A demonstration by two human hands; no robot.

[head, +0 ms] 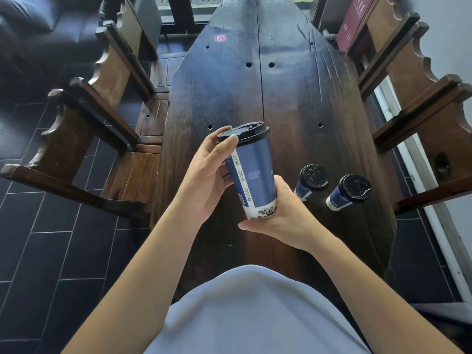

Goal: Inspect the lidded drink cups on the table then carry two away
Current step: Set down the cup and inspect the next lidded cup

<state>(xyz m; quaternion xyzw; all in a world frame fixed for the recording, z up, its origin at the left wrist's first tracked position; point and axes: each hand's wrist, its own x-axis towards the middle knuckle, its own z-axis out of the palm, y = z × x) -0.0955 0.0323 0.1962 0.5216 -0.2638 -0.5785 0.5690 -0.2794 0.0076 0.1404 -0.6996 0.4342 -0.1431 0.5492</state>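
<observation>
I hold a tall blue paper cup (255, 175) with a black lid above the table, tilted slightly. My left hand (204, 180) wraps its upper side, the thumb resting on the lid's rim. My right hand (283, 213) cups the white base from below. Two more blue cups with black lids stand upright on the table to the right: one cup (310, 181) close to my right hand, the other cup (350, 191) further right, near the table's edge.
The long dark wooden table (281, 98) stretches ahead, with a red round sticker (220, 38) at its far end. Wooden chairs (89, 129) line the left, and more chairs (424, 111) the right. Dark floor tiles (51, 238) lie at the left.
</observation>
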